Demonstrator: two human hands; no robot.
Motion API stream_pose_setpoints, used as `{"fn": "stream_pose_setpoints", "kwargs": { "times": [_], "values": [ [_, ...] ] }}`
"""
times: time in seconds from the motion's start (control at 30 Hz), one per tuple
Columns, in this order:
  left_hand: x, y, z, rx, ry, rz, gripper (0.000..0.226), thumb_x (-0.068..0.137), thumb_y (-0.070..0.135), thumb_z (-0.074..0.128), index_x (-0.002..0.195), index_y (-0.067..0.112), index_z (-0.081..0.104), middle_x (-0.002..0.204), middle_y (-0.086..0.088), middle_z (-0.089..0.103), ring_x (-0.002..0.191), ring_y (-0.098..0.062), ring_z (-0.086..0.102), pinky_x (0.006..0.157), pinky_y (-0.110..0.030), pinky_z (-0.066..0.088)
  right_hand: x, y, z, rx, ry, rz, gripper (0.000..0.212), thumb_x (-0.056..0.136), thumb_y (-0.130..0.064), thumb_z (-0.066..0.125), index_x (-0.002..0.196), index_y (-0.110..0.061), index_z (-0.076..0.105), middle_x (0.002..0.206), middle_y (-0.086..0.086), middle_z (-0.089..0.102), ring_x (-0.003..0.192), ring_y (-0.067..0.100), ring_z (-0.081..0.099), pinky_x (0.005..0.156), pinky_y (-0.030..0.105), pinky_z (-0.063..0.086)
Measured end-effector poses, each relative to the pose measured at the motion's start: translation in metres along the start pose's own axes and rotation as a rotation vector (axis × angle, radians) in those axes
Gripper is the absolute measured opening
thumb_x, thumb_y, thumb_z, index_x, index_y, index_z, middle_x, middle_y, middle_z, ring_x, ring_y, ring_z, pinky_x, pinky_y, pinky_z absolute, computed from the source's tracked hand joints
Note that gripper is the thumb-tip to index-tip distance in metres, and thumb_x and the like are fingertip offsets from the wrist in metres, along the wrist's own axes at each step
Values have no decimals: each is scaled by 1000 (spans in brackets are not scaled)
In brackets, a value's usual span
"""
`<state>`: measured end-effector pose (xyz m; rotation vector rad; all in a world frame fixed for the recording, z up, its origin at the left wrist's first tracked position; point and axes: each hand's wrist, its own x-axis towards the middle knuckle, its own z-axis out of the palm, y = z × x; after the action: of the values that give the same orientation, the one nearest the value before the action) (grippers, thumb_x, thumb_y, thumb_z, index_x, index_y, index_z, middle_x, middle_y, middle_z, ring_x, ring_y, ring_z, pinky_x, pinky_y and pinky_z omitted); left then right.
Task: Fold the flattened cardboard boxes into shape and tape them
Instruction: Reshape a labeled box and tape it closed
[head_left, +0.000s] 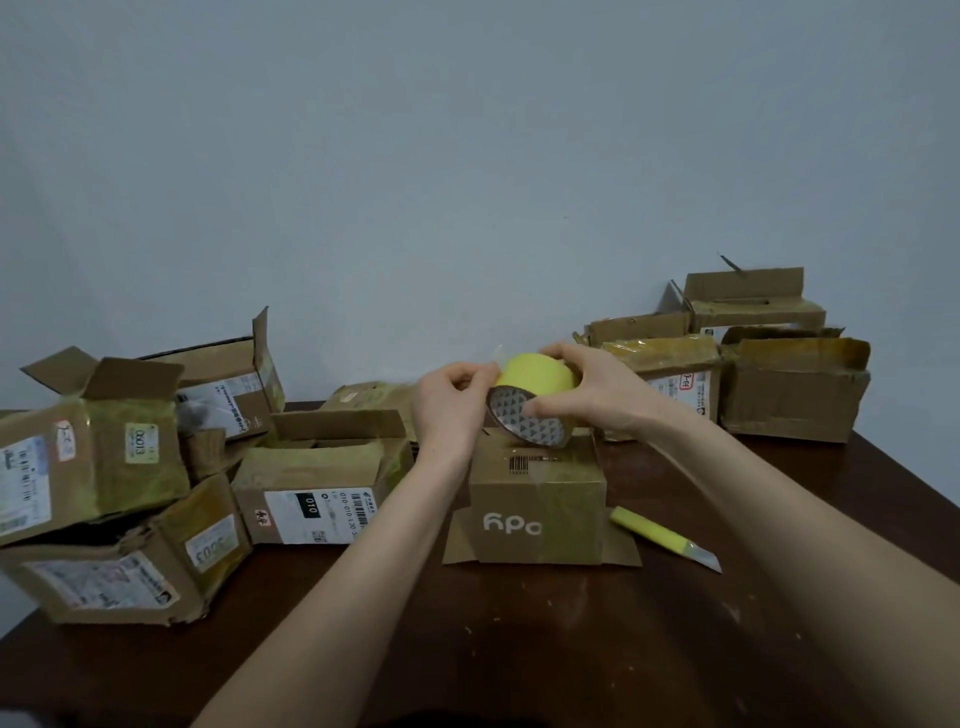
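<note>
Holding yellow tape roll (537, 376) just above small box (537, 501), mid-table. Gripping roll with right hand (597, 389): fingers curled over the top, thumb at the patterned core face, likely to stop it spinning while the end gets peeled. Pinching at roll's left rim with left hand (457, 400), thumb and fingertips pressed together on what looks like the loose tape end. Seeing a thin clear flap there, can't confirm it's free.

Positioning roll low over the box top, probably so the strip lands straight on the flap seam. Standing box on dark table (519, 649) with top flaps shut and bottom flaps splayed on the wood. Reads as upside down, going by the inverted print.

Parking yellow utility knife (665, 535) just right of box, presumably in reach for the cut. Stacking other shaped boxes in left pile (104, 457) and right pile (789, 395), apart from the work spot.

Judging step: starting a strip. Can't tell whether the top seam is taped already, only sheen there.
</note>
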<state>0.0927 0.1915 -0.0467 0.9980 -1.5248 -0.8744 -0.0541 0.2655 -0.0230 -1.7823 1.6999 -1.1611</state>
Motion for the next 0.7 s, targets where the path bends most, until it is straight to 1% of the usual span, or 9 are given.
{"fn": "stream_pose_setpoints", "kwargs": {
  "times": [0.1, 0.17, 0.2, 0.27, 0.37, 0.47, 0.57, 0.63, 0.7],
  "values": [
    [0, -5, -7, -128, 112, -141, 16, 93, 21, 58, 82, 11, 62, 65, -2, 65, 49, -6, 60, 49, -24, 49, -2, -2, -9, -104, 92, -39, 41, 74, -32, 80, 108, -23, 58, 98, -6, 61, 90, 13, 59, 68, 22, 47],
    [4, -13, -25, -205, 219, -228, 16, 96, 17, 51, 88, 5, 58, 59, 0, 58, 40, -4, 52, 45, -21, 44, -5, 7, -24, -187, 190, -15, 43, 74, -38, 79, 110, -23, 61, 105, -5, 61, 95, 15, 58, 76, 27, 48],
    [4, -16, -34, -180, 216, -231, 17, 96, 16, 50, 88, 4, 58, 61, 0, 56, 40, -4, 52, 47, -22, 45, -9, 11, -32, -216, 214, 0, 47, 74, -40, 79, 113, -21, 62, 109, -4, 61, 99, 16, 56, 79, 29, 47],
    [-1, -15, -40, -135, 107, -193, 16, 97, 18, 49, 92, 5, 58, 74, -3, 58, 52, -3, 57, 51, -23, 51, -13, 15, -39, -245, 204, -1, 51, 74, -39, 78, 119, -19, 63, 113, -3, 59, 102, 15, 54, 82, 29, 43],
    [-15, 0, -23, -179, -181, -193, 25, 95, 33, 55, 105, 10, 58, 97, 0, 62, 82, -10, 61, 58, -26, 57, -12, 3, -25, -185, 150, -80, 43, 74, -36, 80, 112, -25, 64, 105, -9, 61, 97, 10, 55, 77, 23, 43],
    [-20, 10, -10, -82, -311, -137, 28, 89, 43, 61, 88, 16, 69, 84, 3, 69, 76, -10, 63, 62, -26, 49, -6, -6, -10, -171, 152, -143, 38, 71, -38, 81, 104, -31, 64, 97, -18, 61, 92, 4, 56, 74, 16, 42],
    [-19, 1, -8, -130, -229, -145, 20, 88, 31, 66, 81, 13, 73, 65, 3, 65, 66, -15, 61, 63, -28, 50, -3, -3, -9, -159, 179, -141, 43, 70, -38, 82, 109, -28, 65, 100, -14, 63, 96, 7, 56, 74, 18, 41],
    [-20, -4, -4, -131, -139, -138, 13, 87, 24, 68, 78, 14, 71, 72, -2, 68, 74, -21, 65, 72, -37, 56, -1, -4, -7, -235, 176, -154, 49, 70, -39, 82, 115, -25, 65, 103, -11, 62, 98, 8, 54, 72, 17, 38],
    [-20, -3, -2, -30, -31, -68, 13, 87, 22, 66, 77, 16, 68, 75, -1, 68, 75, -18, 64, 73, -33, 54, 2, -12, -6, -300, 201, -178, 55, 70, -41, 82, 120, -24, 64, 111, -6, 64, 100, 6, 50, 76, 19, 36]
  ]
}}
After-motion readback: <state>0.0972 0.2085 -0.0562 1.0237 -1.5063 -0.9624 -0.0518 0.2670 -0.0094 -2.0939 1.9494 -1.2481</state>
